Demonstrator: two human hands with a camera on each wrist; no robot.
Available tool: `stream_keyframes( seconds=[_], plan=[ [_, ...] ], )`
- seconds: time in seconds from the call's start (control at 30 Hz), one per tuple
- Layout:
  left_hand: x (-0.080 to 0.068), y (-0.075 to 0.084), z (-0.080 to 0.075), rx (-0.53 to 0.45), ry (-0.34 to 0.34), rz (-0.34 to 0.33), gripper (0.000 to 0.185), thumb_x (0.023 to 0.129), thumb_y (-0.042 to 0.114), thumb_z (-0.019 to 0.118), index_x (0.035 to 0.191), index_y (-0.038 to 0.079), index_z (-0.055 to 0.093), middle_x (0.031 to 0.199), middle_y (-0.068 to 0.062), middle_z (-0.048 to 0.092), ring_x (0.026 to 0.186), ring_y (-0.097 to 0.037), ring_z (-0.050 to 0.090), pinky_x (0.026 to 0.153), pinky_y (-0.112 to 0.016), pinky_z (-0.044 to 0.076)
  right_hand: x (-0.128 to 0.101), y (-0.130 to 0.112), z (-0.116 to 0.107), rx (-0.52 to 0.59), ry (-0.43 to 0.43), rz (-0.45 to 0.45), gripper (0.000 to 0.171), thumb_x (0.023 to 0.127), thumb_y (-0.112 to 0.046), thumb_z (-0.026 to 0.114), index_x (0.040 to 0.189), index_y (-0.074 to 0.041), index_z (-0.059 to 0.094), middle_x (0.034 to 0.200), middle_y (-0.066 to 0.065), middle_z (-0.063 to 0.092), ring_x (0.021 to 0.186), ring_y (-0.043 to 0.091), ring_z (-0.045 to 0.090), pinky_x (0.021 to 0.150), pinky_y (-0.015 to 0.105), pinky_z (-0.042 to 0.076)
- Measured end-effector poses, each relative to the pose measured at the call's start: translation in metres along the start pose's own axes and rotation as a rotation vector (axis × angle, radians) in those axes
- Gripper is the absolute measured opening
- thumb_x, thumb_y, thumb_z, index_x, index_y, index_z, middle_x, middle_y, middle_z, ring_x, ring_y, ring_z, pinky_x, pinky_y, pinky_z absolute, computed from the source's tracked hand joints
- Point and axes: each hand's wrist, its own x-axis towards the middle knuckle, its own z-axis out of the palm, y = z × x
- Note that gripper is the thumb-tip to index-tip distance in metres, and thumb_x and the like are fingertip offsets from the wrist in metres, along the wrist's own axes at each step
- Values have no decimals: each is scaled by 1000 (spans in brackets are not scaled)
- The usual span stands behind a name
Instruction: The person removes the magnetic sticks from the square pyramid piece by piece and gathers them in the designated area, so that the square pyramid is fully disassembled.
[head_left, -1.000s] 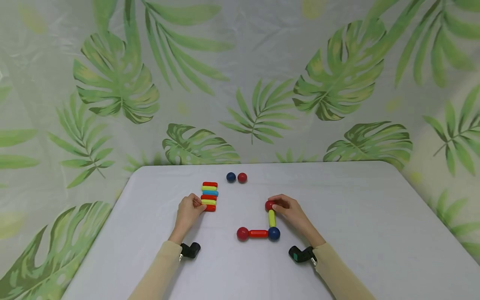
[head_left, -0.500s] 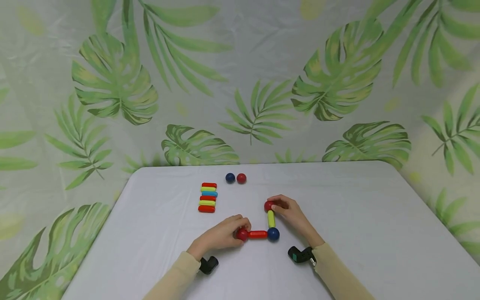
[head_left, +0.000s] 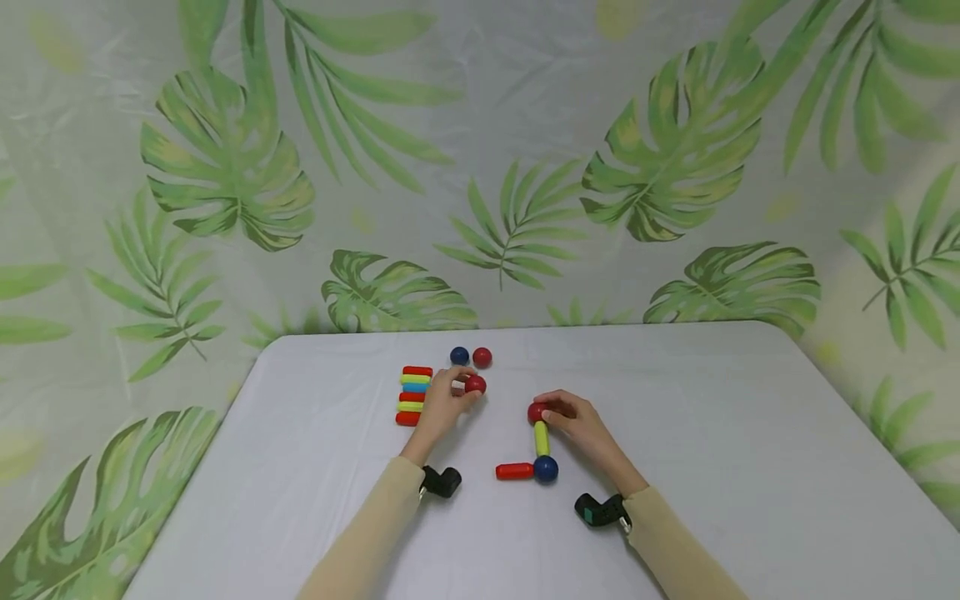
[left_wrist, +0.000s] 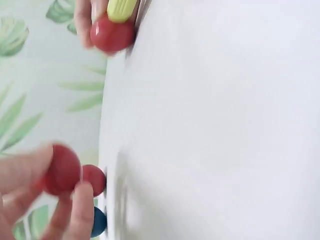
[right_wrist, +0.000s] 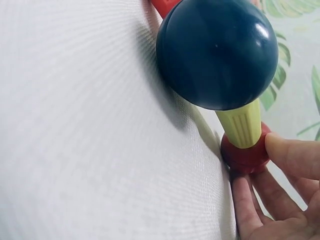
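Red, blue and yellow toy pieces lie on a white table point(head_left: 675, 433), and what stands built so far is a partial chain: a red rod point(head_left: 513, 472) joined to a blue ball point(head_left: 546, 468), from which a yellow rod point(head_left: 541, 438) runs up to a red ball point(head_left: 537, 412). The right hand point(head_left: 581, 425) pinches that upper red ball between thumb and fingertips, holding the piece in place on the table; the right wrist view shows the yellow rod seated between the two balls. The left hand point(head_left: 442, 400) is lifted toward the far side of the table, its fingers closed round a loose red ball point(head_left: 475, 384), which sits just short of the spare blue ball point(head_left: 459, 356) and spare red ball point(head_left: 482, 357) near the table's far edge. The free end of the red rod carries no ball. A stack of spare rods point(head_left: 414, 395) in red, yellow and blue lies touching the left hand's side, so by the look of it most pieces remain unused and the figure is only partly assembled.
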Motion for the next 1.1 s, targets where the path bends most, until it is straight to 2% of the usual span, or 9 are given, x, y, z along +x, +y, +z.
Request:
stream_keyframes(
  seconds=[0.17, 0.27, 0.43, 0.53, 0.63, 0.8, 0.87, 0.93, 1.1],
  plan=[
    [24, -5, 8, 33, 165, -71, 25, 87, 4, 69, 109, -3, 61, 97, -17, 58, 83, -28, 57, 67, -33, 54, -1, -2, 1, -3, 3, 10, 24, 94, -5, 58, 118, -3, 62, 119, 14, 60, 112, 30, 53, 96, 44, 44],
    [33, -20, 12, 50, 223, -24, 22, 87, 11, 71, 102, 1, 60, 89, -12, 59, 79, -24, 56, 67, -31, 51, -2, -3, 2, 7, 4, 4, 25, 95, -5, 58, 119, -1, 62, 120, 16, 59, 112, 31, 52, 97, 45, 43],
    [33, -17, 13, 109, 247, -64, 23, 87, 12, 70, 104, 1, 58, 91, -14, 57, 85, -26, 53, 74, -35, 48, -1, 0, 1, -2, 1, 3, 25, 95, -7, 58, 119, -3, 62, 120, 14, 60, 112, 30, 53, 96, 44, 44],
    [23, -2, 11, 177, 208, -112, 26, 88, 7, 69, 110, 0, 57, 100, -18, 54, 86, -28, 53, 75, -36, 49, 0, 0, 0, -2, 2, 19, 24, 95, -7, 58, 119, -5, 62, 119, 12, 61, 112, 28, 53, 97, 43, 44],
    [8, 1, 9, 192, 51, -24, 27, 89, 9, 67, 114, 5, 56, 107, -15, 53, 85, -23, 55, 72, -30, 50, 0, 0, -1, -12, 5, 28, 24, 95, -6, 58, 118, -5, 63, 118, 12, 61, 112, 28, 53, 97, 43, 44],
    [-28, 11, 10, 178, -486, 159, 30, 89, 10, 67, 117, 13, 58, 111, -6, 55, 98, -17, 54, 83, -27, 48, 1, 0, -1, -34, 8, 16, 24, 94, -7, 59, 118, -5, 63, 118, 12, 61, 110, 30, 54, 97, 46, 43],
    [-40, 14, 13, 237, -617, 210, 32, 88, 10, 69, 117, 16, 59, 107, 0, 55, 99, -14, 52, 84, -25, 46, 1, 0, -1, -35, 7, 8, 24, 94, -7, 59, 118, -5, 63, 117, 12, 61, 109, 30, 55, 97, 47, 43],
    [-48, 16, 17, 311, -655, 260, 31, 87, 9, 69, 115, 19, 59, 101, 4, 55, 93, -10, 51, 82, -22, 45, 1, 0, -1, -31, 2, 0, 24, 94, -8, 59, 118, -5, 63, 117, 13, 61, 108, 30, 55, 97, 47, 42],
    [-57, 21, 24, 480, -599, 335, 30, 87, 5, 68, 112, 21, 61, 91, 6, 54, 82, -7, 49, 76, -18, 45, 0, -1, -1, -10, -15, -4, 25, 95, -9, 59, 119, -3, 62, 118, 14, 61, 109, 29, 55, 97, 47, 42]
  ],
)
